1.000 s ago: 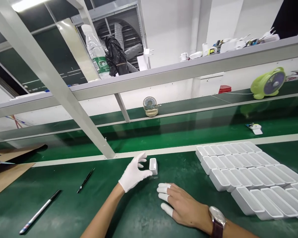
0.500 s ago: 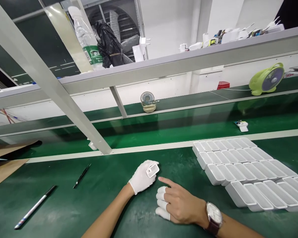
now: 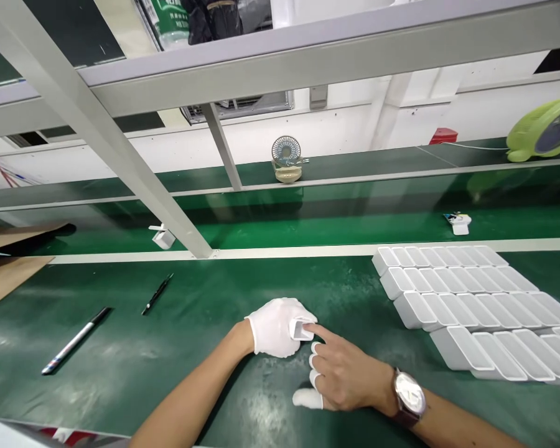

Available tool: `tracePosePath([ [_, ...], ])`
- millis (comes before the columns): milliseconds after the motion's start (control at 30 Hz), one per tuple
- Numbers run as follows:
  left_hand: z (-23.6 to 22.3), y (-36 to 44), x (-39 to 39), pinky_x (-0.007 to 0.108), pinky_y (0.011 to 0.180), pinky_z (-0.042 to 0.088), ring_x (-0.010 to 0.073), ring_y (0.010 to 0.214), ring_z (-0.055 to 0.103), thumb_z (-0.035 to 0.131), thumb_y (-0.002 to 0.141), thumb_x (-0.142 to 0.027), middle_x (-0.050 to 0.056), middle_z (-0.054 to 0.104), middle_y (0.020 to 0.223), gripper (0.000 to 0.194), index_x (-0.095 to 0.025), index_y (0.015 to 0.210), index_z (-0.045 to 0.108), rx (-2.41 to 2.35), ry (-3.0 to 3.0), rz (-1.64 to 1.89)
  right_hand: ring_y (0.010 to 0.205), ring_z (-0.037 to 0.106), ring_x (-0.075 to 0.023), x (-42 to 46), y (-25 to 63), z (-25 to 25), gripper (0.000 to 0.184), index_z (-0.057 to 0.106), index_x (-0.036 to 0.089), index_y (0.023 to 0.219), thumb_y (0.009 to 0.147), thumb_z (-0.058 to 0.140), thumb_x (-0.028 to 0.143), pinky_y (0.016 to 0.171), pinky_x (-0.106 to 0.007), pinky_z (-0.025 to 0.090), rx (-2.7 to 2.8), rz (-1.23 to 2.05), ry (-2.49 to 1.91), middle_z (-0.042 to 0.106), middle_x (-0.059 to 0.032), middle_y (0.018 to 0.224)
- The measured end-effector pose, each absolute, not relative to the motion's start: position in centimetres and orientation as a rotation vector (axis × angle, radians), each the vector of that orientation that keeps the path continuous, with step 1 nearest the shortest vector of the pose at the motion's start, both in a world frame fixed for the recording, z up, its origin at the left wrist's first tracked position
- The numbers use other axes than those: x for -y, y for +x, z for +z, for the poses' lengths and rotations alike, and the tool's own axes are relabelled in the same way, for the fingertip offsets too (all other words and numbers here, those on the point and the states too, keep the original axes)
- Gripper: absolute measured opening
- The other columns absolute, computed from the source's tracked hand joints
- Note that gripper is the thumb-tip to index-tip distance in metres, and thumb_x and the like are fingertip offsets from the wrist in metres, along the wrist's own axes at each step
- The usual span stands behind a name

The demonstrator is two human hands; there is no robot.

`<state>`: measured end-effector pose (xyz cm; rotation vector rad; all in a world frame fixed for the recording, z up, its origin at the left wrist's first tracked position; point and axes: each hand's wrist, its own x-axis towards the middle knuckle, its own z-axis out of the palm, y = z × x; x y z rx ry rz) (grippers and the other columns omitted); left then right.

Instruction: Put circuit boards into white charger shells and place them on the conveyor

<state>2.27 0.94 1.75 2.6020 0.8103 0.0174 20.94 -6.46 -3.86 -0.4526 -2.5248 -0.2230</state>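
Observation:
My left hand (image 3: 280, 328), in a white glove, is closed around a small white plastic housing (image 3: 298, 330) whose open end faces me. My right hand (image 3: 343, 372) is bare except for white finger cots. Its index finger is stretched out, with the tip at the mouth of the housing; whether it touches the inside cannot be made out. The other right fingers are loosely bent, the thumb stands apart, and nothing is held. To the right lie several rows of white open-ended housings (image 3: 462, 348) on the green tabletop (image 3: 205, 398).
On the left lie a marker (image 3: 76, 341) and a thin black pen (image 3: 157, 294). A slanting metal post (image 3: 135, 180) rises at the table's back edge. Beyond it are a small white part (image 3: 162, 237), a small fan (image 3: 286, 160), a green fan (image 3: 544, 127) and another white piece (image 3: 458, 223).
My right index finger has moved up to the housing's opening. The left hand has turned the housing a little. My view has tilted downward.

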Motion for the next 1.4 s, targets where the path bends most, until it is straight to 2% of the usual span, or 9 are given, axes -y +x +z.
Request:
tracePosePath([
  [333,3.1,3.4,0.3,0.031,0.056,0.040,0.0170,0.057,0.055,0.060,0.065,-0.016,-0.001,0.057,0.060,0.022,-0.021,0.060,0.040,-0.650,2.764,-0.075,0.050,0.046,-0.0163,8.1,19.9,-3.3,0.021,0.064,0.019,0.061,0.079,0.061,0.030,0.097,-0.055,0.037,2.767,-0.122,-0.519,0.061,-0.0033,0.055],
  [533,2.6,2.3,-0.9,0.032,0.061,0.043,0.0185,0.062,0.057,0.058,0.062,-0.011,-0.001,0.058,0.063,0.016,-0.022,0.062,0.046,-0.697,2.737,-0.048,0.051,0.041,-0.0148,7.8,20.3,-3.4,0.020,0.057,0.021,0.055,0.075,0.061,0.026,0.095,-0.046,0.039,2.627,-0.186,-0.490,0.052,-0.0009,0.052],
  [600,2.2,1.7,-1.4,0.032,0.067,0.047,0.0200,0.069,0.060,0.058,0.062,-0.010,0.000,0.062,0.070,0.016,-0.023,0.071,0.056,-0.756,2.671,0.021,0.052,0.038,-0.0145,7.7,20.5,-3.7,0.023,0.054,0.021,0.052,0.074,0.060,0.025,0.089,-0.043,0.042,2.562,-0.199,-0.511,0.048,-0.0006,0.051],
  [667,1.7,1.2,-1.7,0.034,0.077,0.051,0.0233,0.083,0.063,0.060,0.065,-0.011,0.003,0.066,0.085,0.034,-0.023,0.096,0.065,-0.871,2.563,0.159,0.053,0.035,-0.0143,7.6,20.6,-3.9,0.023,0.052,0.021,0.051,0.072,0.060,0.024,0.088,-0.043,0.043,2.518,-0.196,-0.524,0.045,-0.0004,0.050],
  [767,1.0,0.9,-1.7,0.042,0.092,0.051,0.0273,0.106,0.060,0.066,0.070,-0.018,0.009,0.060,0.114,0.069,-0.024,0.136,0.049,-1.147,2.353,0.396,0.055,0.032,-0.0143,7.5,20.7,-4.2,0.020,0.049,0.022,0.050,0.067,0.060,0.019,0.099,-0.049,0.040,2.483,-0.189,-0.529,0.043,0.0005,0.050],
  [933,-0.2,1.1,-2.3,0.043,0.097,0.050,0.0252,0.113,0.058,0.075,0.071,-0.023,0.008,0.052,0.128,0.064,-0.028,0.130,0.050,-1.314,2.152,0.600,0.057,0.036,-0.0149,7.0,20.9,-5.0,0.031,0.050,0.023,0.053,0.080,0.065,0.025,0.112,-0.053,0.034,2.442,-0.132,-0.552,0.044,0.0026,0.053],
  [1100,-0.9,1.3,-3.8,0.049,0.102,0.044,0.0326,0.119,0.052,0.093,0.052,-0.039,0.006,0.063,0.114,0.070,-0.024,0.112,0.060,-1.442,2.242,0.679,0.094,0.061,-0.0222,6.4,20.8,-5.1,0.017,0.067,0.017,0.085,0.091,0.065,0.033,0.119,-0.049,0.030,2.439,0.037,-0.653,0.068,-0.0061,0.088],
  [1233,-1.1,1.3,-4.1,0.047,0.094,0.049,0.0314,0.111,0.055,0.092,0.053,-0.045,0.008,0.061,0.114,0.071,-0.024,0.113,0.061,-1.564,2.206,0.686,0.126,0.055,-0.0261,6.1,20.9,-4.8,0.028,0.066,0.013,0.115,0.095,0.059,0.031,0.124,-0.050,0.023,2.471,0.135,-0.710,0.067,-0.0118,0.123],
  [1400,-0.8,1.3,-3.8,0.048,0.095,0.051,0.0281,0.107,0.059,0.086,0.061,-0.032,0.006,0.057,0.116,0.079,-0.028,0.132,0.052,-1.637,2.059,0.663,0.128,0.054,-0.0248,5.7,21.1,-5.4,0.028,0.066,0.015,0.118,0.096,0.058,0.029,0.125,-0.049,0.021,2.499,0.091,-0.692,0.065,-0.0108,0.130],
])
